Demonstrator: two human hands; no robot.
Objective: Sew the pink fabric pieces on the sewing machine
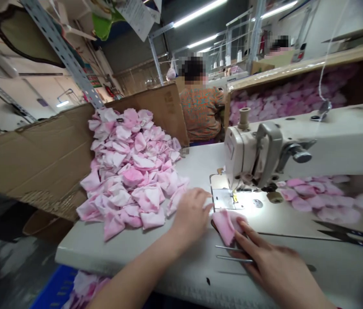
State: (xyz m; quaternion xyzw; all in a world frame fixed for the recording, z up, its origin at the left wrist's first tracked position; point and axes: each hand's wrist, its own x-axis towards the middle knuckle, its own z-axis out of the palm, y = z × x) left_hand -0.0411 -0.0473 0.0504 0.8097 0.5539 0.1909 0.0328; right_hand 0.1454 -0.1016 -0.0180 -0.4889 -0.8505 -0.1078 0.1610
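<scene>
My right hand point(265, 257) rests at the front of the sewing machine's bed, its fingertips on a small pink fabric piece point(224, 226). Metal tweezers point(233, 259) are held in the same hand, their two tips sticking out to the left. Between the heap of fabric pieces and the needle plate point(228, 199) is my left hand point(192, 216), smeared by motion. Whether its fingers hold anything cannot be made out. Just beyond the fabric piece, the needle area of the white sewing machine point(242, 156) is lit by a bright lamp.
A large heap of pink fabric pieces point(133, 171) lies left against cardboard point(52, 150). More pink pieces point(319, 197) lie under the machine arm, near black scissors point(345, 234). A blue basket point(52, 285) stands below the table edge. Ahead, a person point(201, 107) sits facing away.
</scene>
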